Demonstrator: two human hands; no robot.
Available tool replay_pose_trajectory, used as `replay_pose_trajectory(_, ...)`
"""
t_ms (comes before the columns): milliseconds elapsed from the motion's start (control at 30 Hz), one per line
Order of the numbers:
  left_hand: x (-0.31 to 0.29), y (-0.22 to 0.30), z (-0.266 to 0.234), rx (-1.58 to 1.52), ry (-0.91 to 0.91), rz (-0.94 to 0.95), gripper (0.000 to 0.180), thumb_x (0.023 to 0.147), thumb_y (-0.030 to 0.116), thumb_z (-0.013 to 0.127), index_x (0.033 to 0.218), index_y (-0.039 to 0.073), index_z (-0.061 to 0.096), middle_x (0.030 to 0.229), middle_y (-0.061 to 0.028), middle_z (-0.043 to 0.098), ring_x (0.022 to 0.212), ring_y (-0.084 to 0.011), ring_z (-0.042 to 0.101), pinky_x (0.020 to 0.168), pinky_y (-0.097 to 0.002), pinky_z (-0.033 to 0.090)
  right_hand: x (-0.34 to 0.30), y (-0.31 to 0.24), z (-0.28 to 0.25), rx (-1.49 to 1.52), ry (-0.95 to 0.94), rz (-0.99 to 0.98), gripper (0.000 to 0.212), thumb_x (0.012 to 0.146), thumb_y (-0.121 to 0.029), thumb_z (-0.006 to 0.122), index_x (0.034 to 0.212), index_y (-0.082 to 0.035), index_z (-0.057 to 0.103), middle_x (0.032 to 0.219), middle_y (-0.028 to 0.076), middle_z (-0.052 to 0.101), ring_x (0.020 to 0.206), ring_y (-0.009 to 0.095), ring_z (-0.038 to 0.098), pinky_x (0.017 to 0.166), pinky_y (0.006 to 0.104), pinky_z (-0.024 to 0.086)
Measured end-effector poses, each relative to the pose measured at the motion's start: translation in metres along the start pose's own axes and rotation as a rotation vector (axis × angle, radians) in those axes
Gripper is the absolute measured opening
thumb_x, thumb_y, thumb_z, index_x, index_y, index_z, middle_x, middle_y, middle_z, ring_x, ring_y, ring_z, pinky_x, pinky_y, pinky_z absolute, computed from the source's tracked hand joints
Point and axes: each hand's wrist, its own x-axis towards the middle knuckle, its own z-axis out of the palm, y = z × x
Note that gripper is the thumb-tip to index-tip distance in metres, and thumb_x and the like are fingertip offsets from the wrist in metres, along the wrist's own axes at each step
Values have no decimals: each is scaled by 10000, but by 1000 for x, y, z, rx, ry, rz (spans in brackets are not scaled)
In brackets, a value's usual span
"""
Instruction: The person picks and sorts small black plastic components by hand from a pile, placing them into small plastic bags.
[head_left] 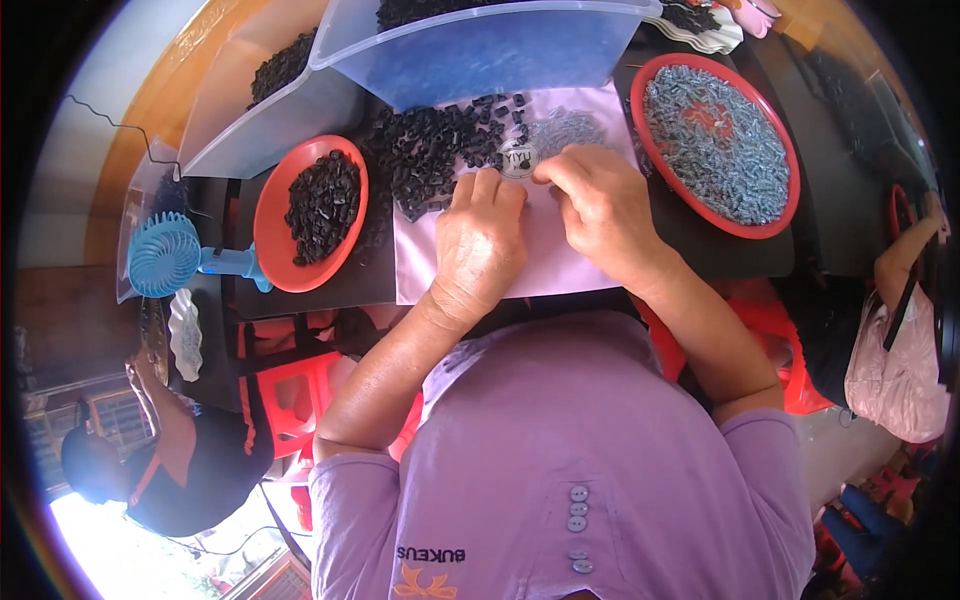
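Left hand curled above pink cloth, right hand bent near it; whether anything is gripped by either cannot be told. Small black plastic parts heaped beyond left hand, partly on cloth; translucent grey pieces spread beyond right hand. Similar pieces held in round red tray.

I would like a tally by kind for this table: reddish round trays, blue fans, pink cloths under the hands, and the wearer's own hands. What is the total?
Reddish round trays: 2 (left tray, right tray)
Blue fan: 1
Pink cloth: 1
Wearer's hands: 2 (left hand, right hand)
Total: 6
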Motion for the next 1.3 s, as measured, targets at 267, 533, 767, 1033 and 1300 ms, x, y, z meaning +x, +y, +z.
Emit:
replay_pose_trajectory(267, 4, -1, 2, 68, 15, 19, 138, 747, 5, 682, 850, 39, 597, 833, -106, 559, 796, -324, 591, 648, -416, 501, 2, 0, -4, 254, 115, 128, 202, 696, 82, 618, 822, -76, 614, 779, 73, 627, 710, 282, 628, 622, 388, 494)
replay_pose_trajectory(533, 2, 10, -18, -940, -183, -683, 107, 891, 26, 638, 989, -11, 658, 785, -50, 626, 622, -131, 567, 516, -258, 424, 5, -2, -12, 530, -118, 126, 261, 758, 157, 615, 971, 10, 648, 877, 101, 626, 787, 194, 629, 674, 285, 497)
replay_pose_trajectory(767, 7, 6, -29, -1450, -150, -992, 127, 926, 66, 608, 992, -36, 645, 791, -85, 630, 623, -133, 580, 494, -232, 403, 10, -2, -8, 682, -116, 126, 242, 795, 110, 649, 999, -20, 661, 862, 88, 623, 760, 200, 650, 672, 292, 507)
replay_pose_trajectory(1033, 2, 2, -24, -1693, -109, -1072, 129, 895, 81, 668, 951, -26, 624, 769, -103, 650, 611, -163, 617, 455, -256, 419, 12, -9, -12, 848, -214, 373, 134, 849, 41, 653, 978, 6, 648, 869, 63, 676, 865, 133, 669, 736, 261, 530)
replay_pose_trajectory(1300, -8, 9, -36, -1601, -22, -1054, 110, 897, 68, 662, 935, -26, 618, 777, -108, 657, 608, -162, 617, 471, -246, 441, 11, -11, -17, 879, -241, 441, 85, 855, 19, 666, 926, 4, 624, 857, 29, 639, 817, 87, 606, 740, 236, 491)
